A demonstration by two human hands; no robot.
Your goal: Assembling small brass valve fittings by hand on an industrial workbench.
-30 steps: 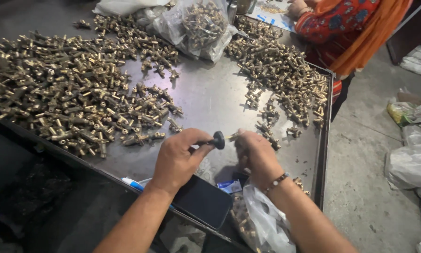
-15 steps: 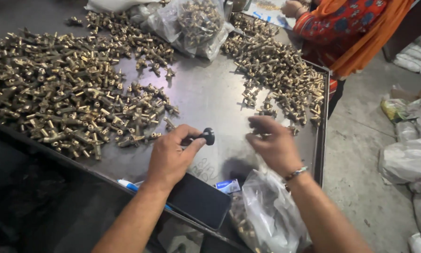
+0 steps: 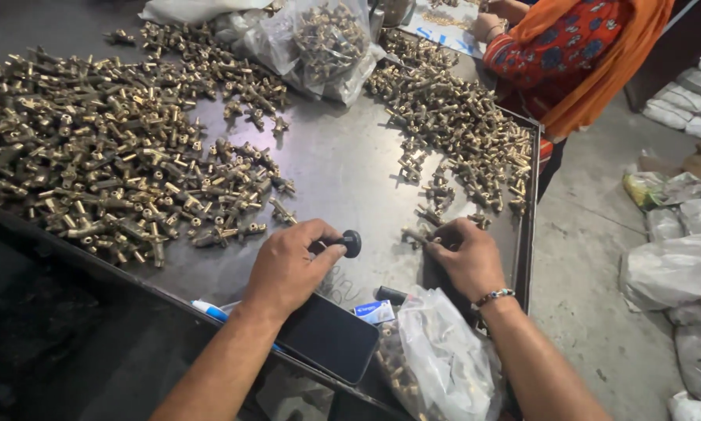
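Head view: dark metal table, concrete floor; clear bags hold brass fittings. Left hand grips a black-knobbed tool; right hand pinches a brass fitting near the table's edge.

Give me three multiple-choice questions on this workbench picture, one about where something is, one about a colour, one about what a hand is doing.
1. Where does the dark smartphone lie?
A. under the left wrist at the table's near edge
B. among the far fittings
C. on the floor

2. What colour are the loose fittings?
A. blue
B. brass-gold
C. white

3. What is the left hand doing?
A. resting flat and empty
B. lifting a bag
C. gripping a black round-headed tool

Answers: 1 A, the phone sits just below that wrist. 2 B, the heap is yellow metal. 3 C, the fingers close round its shaft.
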